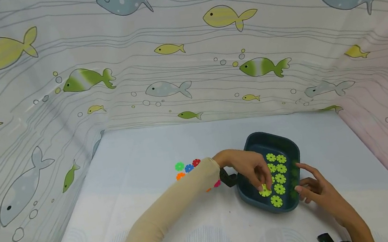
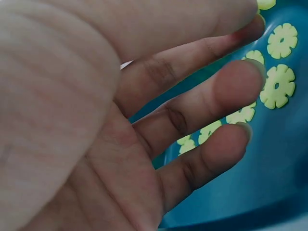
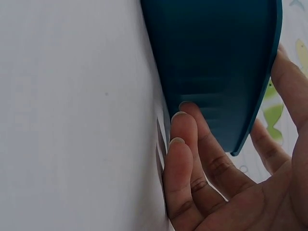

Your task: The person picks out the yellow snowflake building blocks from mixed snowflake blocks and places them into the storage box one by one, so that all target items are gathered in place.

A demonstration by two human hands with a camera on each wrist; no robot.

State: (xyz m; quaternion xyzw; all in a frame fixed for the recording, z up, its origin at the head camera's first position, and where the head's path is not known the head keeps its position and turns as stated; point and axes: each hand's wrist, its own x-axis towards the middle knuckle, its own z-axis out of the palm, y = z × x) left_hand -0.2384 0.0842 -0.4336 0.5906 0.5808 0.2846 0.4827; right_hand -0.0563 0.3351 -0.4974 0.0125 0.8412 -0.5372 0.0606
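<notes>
My left hand reaches into a dark teal tray and pinches a yellow-green notched flower-shaped disc between thumb and fingertips. Several matching discs lie in rough rows on the tray's floor. In the left wrist view, the other fingers hang loosely above these discs. At the tray's right side, my right hand holds the rim, with the thumb over it. Its lower fingers rest near or against the tray's outer wall in the right wrist view.
Left of the tray, several loose discs lie on the white cloth, among them a green disc, a red disc and an orange disc. The left sleeve partly covers this group. Fish-printed sheets surround the table.
</notes>
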